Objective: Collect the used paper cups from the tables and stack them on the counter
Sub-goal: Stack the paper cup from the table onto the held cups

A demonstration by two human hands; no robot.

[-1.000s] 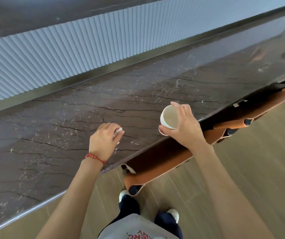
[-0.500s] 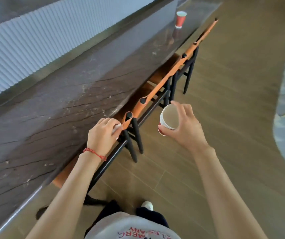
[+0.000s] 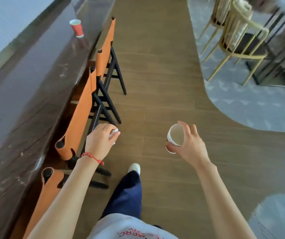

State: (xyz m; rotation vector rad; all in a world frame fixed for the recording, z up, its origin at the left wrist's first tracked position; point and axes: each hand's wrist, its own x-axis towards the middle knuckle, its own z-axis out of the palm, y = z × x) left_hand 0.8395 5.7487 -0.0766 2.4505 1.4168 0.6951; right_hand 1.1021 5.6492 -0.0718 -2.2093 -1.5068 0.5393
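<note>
My right hand (image 3: 191, 145) grips a paper cup (image 3: 175, 137), white inside with a red outer base, tilted so its mouth faces me, above the wooden floor. My left hand (image 3: 102, 139) is curled round a small crumpled white paper (image 3: 115, 132), close to the back of an orange chair. A second red paper cup (image 3: 77, 28) stands upright on the dark marble counter (image 3: 26, 80) far ahead on the left, well out of reach of both hands.
A row of orange-backed chairs (image 3: 83, 109) with black legs lines the counter's edge on my left. Gold-framed chairs (image 3: 238, 40) and a table stand on grey carpet at the upper right. A brown wooden floor aisle (image 3: 155, 66) runs ahead between them.
The view has swung from the counter top to along the aisle. Both hands have moved off the counter and now hang over the floor, each still holding its item. The red cup has come into view.
</note>
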